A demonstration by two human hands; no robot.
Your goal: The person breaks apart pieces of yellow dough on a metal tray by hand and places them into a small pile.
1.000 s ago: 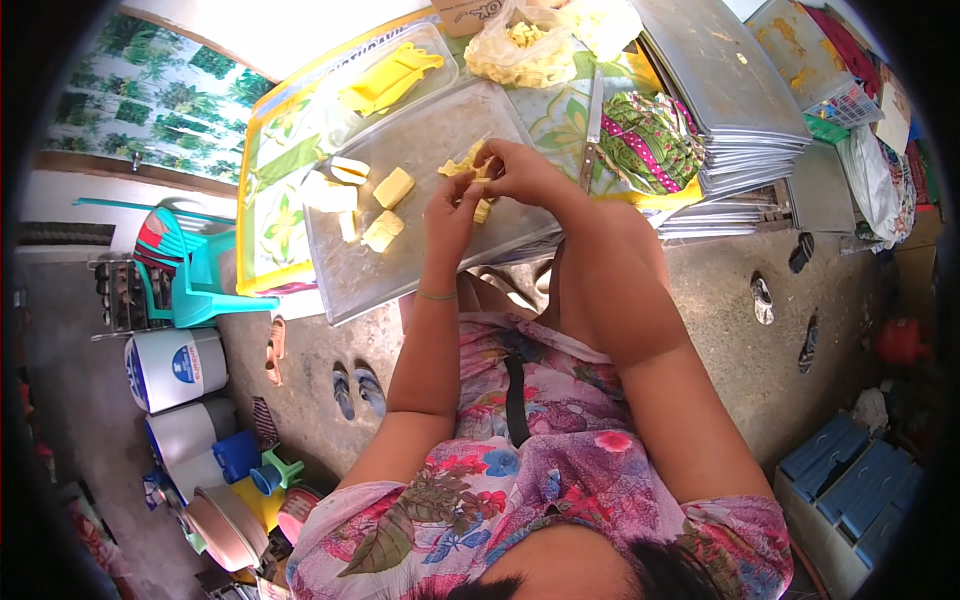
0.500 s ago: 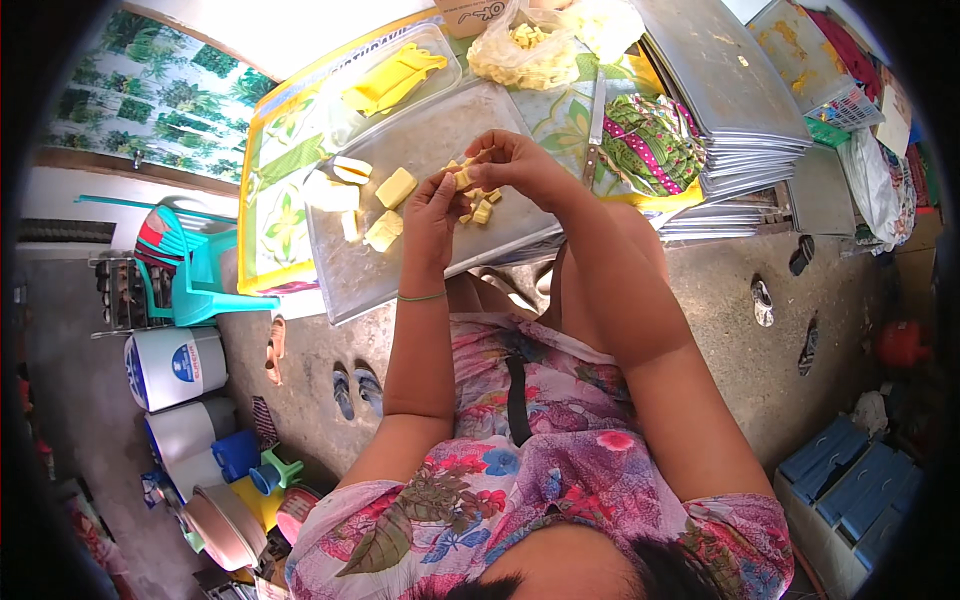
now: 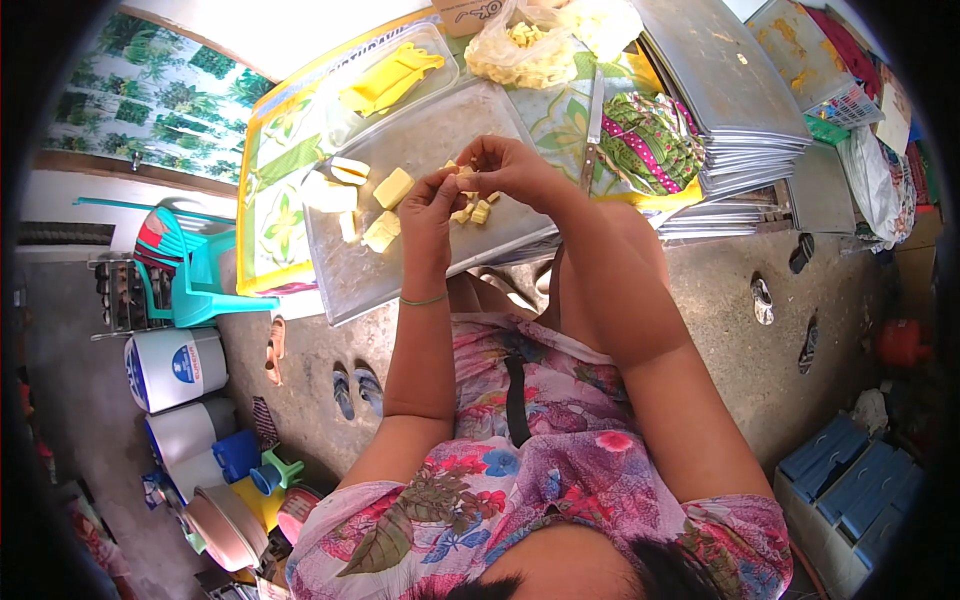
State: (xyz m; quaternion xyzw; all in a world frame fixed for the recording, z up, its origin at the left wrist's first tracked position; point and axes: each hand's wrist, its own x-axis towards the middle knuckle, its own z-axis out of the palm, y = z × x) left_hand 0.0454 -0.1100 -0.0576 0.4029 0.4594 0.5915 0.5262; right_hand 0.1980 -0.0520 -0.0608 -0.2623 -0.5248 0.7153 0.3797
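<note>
My left hand (image 3: 428,205) and my right hand (image 3: 508,168) meet above a metal baking tray (image 3: 345,285), thumbs and fingers pinched together. Between their fingertips is a small pale yellow piece, perhaps cheese (image 3: 464,171), mostly covered by the fingers. Just beneath and beside the right hand lie several small yellow cubes (image 3: 480,213) on the tray. To the left of my hands are larger yellow blocks (image 3: 393,188), along with a thick slice (image 3: 381,232) and a part-wrapped block (image 3: 348,170).
A knife (image 3: 596,110) lies right of the tray, beside a green patterned cloth (image 3: 650,145). Behind are a plastic bag of yellow cubes (image 3: 520,65) and a clear container with a yellow cloth-like item (image 3: 390,78). Stacked metal trays (image 3: 755,150) stand at right; a teal chair (image 3: 205,275) at left.
My hands stay together over the tray. The fingers have closed in more around the small piece, and the right hand has shifted down slightly.
</note>
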